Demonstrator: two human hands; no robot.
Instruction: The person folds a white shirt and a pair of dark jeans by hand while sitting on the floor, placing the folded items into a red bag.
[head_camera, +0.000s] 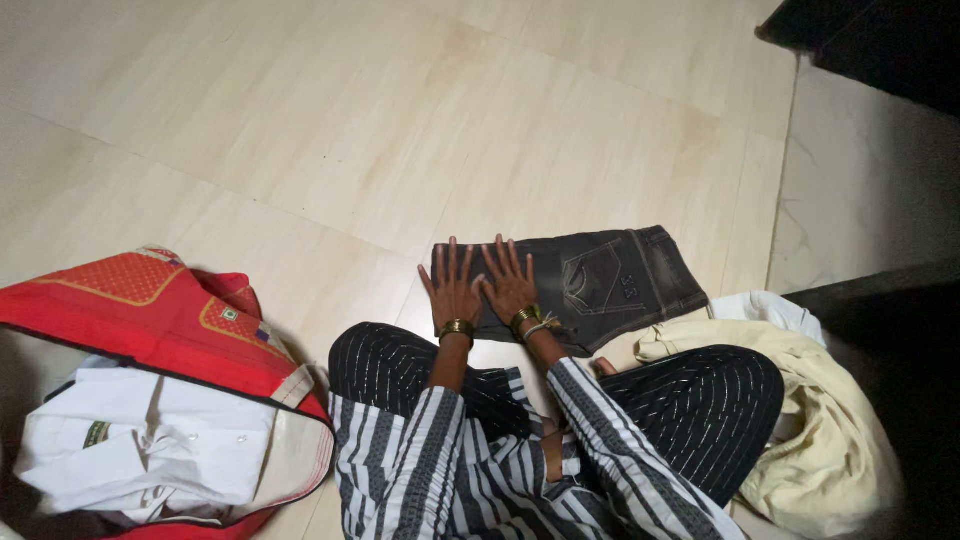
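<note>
A folded pair of dark grey jeans (610, 280) lies on the pale tiled floor in front of my crossed legs. My left hand (452, 285) and my right hand (508, 280) rest flat side by side on the left end of the jeans, fingers spread and pointing away from me. Both wrists wear gold bangles. I wear black and white striped clothing.
An open red bag (150, 320) at the lower left holds a folded white shirt (150, 440). A cream garment (820, 420) and a white cloth (770, 305) lie heaped at my right. Dark furniture (880, 40) stands at the upper right.
</note>
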